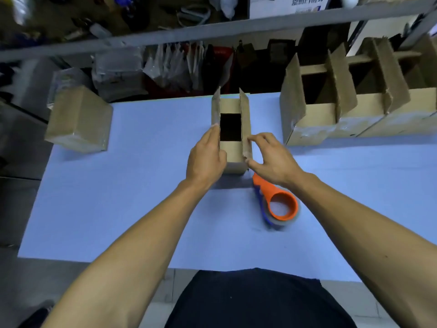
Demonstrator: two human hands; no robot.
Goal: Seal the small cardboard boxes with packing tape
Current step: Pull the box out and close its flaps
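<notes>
At the far left corner of the bench (118,185) sits a closed cardboard box (79,119), its flaps down and a glossy strip showing along its near edge, so I take that one as already taped and set aside. Moving toward the middle, the left hand (205,157) lies with straight fingers flat against the outside of the left long flap of the open box (233,131), pressing or steadying it rather than gripping. That box stands in the centre of the bench, toward the far edge; its two short flaps look folded in already, leaving a dark gap between them, while both long flaps stand upright. On its right side the right hand (272,159) pinches the near end of the right flap between thumb and curled fingers, seemingly ready to fold it inward. Just near of that hand, lying on the bench and touching nothing I can make out, is the tape dispenser (276,202), orange handle and a clear roll, untouched for now. Further right, along the far right edge, stands a row of open boxes (343,107) with flaps up, waiting their turn; how many exactly I cannot tell, as the row runs out of view. By my reckoning the job is early: one box sealed, one being closed and not yet taped, several left to do.
</notes>
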